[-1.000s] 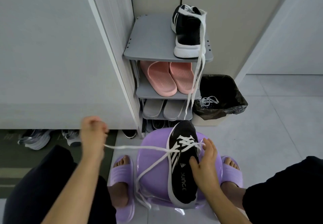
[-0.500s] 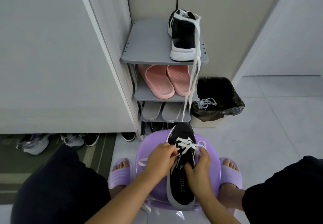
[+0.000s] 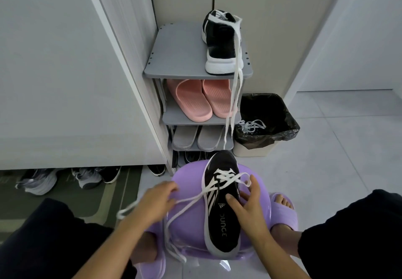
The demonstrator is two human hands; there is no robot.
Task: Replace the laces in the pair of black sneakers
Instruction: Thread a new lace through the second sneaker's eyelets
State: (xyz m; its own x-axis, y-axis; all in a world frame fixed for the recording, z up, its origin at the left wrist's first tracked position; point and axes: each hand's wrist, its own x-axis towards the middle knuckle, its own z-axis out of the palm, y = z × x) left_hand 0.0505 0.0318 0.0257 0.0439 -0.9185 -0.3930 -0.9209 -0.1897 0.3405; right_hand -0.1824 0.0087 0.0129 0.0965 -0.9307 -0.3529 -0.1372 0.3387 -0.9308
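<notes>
Black sneaker lies on purple stool, near centre, toe pointing far. White lace criss-crosses its front; one length runs off to the left.

Left hand: grip closed, fingers curled round the lace, left of the shoe.

Right hand: grip clasps the sneaker, thumb on top, fingers down its right side.

Second sneaker stands far, on top of grey shoe rack, its lace hanging over the shelves.

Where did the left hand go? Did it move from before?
Yes. The left hand moved left, off the black sneaker and out to the purple stool's left edge, gripping the white lace.
</notes>
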